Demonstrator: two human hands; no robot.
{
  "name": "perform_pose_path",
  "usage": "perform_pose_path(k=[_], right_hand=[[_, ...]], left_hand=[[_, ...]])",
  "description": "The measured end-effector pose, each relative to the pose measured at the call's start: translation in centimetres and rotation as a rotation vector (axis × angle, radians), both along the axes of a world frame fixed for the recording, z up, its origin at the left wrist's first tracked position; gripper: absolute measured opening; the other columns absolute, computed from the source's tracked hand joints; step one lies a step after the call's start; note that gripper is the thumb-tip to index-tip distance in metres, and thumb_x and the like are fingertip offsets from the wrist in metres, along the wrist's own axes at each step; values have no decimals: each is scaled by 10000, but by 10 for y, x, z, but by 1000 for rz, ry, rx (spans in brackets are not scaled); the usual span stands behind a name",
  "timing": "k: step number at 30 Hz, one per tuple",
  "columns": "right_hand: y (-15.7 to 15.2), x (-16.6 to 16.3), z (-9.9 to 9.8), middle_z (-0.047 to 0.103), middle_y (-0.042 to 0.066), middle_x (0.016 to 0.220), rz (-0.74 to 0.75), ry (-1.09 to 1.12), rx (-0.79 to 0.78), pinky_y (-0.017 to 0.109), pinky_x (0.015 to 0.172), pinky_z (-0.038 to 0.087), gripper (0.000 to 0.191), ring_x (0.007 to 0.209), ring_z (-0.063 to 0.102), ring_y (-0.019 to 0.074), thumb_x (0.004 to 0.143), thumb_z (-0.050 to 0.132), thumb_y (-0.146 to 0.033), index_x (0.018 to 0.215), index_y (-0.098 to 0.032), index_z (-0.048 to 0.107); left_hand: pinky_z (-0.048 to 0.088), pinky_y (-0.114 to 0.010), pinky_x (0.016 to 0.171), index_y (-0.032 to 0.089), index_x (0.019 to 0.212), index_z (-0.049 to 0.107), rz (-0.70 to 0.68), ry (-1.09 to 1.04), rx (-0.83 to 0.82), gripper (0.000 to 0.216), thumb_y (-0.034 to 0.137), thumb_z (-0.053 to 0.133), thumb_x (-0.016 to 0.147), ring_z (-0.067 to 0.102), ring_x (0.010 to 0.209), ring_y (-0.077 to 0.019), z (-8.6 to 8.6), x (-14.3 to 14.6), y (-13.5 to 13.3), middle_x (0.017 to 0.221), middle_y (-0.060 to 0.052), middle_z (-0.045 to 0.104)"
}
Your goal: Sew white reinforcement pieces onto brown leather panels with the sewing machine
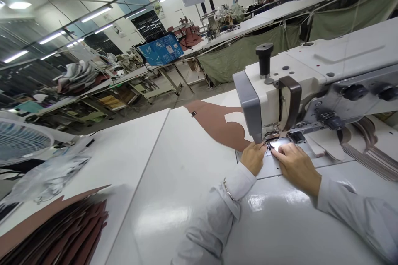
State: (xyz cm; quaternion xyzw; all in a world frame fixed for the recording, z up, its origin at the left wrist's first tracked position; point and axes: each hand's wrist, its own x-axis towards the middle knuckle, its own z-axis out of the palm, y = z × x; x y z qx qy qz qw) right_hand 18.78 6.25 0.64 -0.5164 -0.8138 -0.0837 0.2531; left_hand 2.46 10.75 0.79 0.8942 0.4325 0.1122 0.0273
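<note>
Both hands are at the presser foot of a white sewing machine. My left hand is curled shut just left of the needle, its fingertips pinching something small I cannot make out. My right hand lies on the machine bed with fingers together, pressing down beside the needle plate. A brown leather piece lies on the white table behind the left hand, running under the machine head.
A stack of brown cut pieces sits at the table's near left corner, with clear plastic bags behind it. Brown strips lie right of the machine. A fan stands at far left. Other work tables and machines fill the background.
</note>
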Motion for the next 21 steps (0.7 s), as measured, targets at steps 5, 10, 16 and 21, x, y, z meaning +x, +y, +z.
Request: perform_pose_path(k=[5, 10, 16, 21], right_hand=[[-1, 4, -2, 511, 63, 811, 21, -20, -13, 279, 713, 320, 223, 775, 412, 172, 838, 422, -113, 918, -160, 625], [2, 8, -6, 526, 62, 813, 35, -55, 18, 281, 707, 320, 229, 776, 424, 177, 831, 420, -143, 915, -172, 631], [4, 13, -11, 536, 57, 809, 47, -90, 53, 276, 688, 316, 236, 771, 431, 178, 833, 418, -184, 916, -176, 638], [1, 15, -12, 557, 63, 833, 39, -102, 60, 271, 671, 329, 249, 797, 458, 185, 847, 426, -241, 929, -183, 654]], left_hand=[[362, -434, 988, 140, 1120, 489, -7, 38, -62, 413, 186, 549, 714, 453, 1112, -249, 25, -15, 1, 1146, -112, 542], [190, -621, 1003, 110, 1215, 394, 93, 333, -142, 621, 181, 629, 645, 253, 1259, -373, 37, -24, 22, 1282, -168, 411], [401, -423, 906, 105, 1040, 533, 195, 72, -171, 223, 172, 497, 830, 467, 1086, -277, 27, -16, 38, 1111, -142, 536], [422, -362, 915, 148, 941, 615, 309, -199, -219, 238, 42, 448, 809, 537, 1025, -214, 29, -31, 19, 1041, -84, 616]])
